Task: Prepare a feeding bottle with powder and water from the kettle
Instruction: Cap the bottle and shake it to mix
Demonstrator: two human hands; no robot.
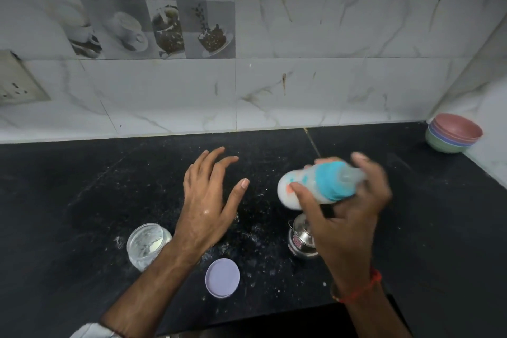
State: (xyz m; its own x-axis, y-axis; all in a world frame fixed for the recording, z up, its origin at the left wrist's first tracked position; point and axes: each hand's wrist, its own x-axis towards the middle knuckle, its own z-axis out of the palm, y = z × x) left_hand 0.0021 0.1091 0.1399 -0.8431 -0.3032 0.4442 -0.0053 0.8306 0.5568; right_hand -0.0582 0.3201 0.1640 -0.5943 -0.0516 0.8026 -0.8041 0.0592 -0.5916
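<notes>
- Right hand (348, 200), right of centre in the frame, grips the feeding bottle (315, 184), fingers curled round it above the black desk (82, 186).
- The bottle lies tilted almost on its side, white base pointing left, blue collar and clear cap toward the palm; it is blurred, milky white inside.
- Left hand (208, 197), centre frame, hovers over the desk with fingers spread wide, holding nothing, just left of the bottle.
- Lower left of centre: a clear glass jar (146, 244) stands open, white powder clinging inside, beside the left wrist.
- Its pale lilac lid (222, 277) lies flat on the desk, near the bottom centre.
- A small steel vessel (300, 239) sits under the right hand, partly hidden.
- Far right edge: stacked pastel bowls (452, 133) in the corner.
- White specks dot the desk.
</notes>
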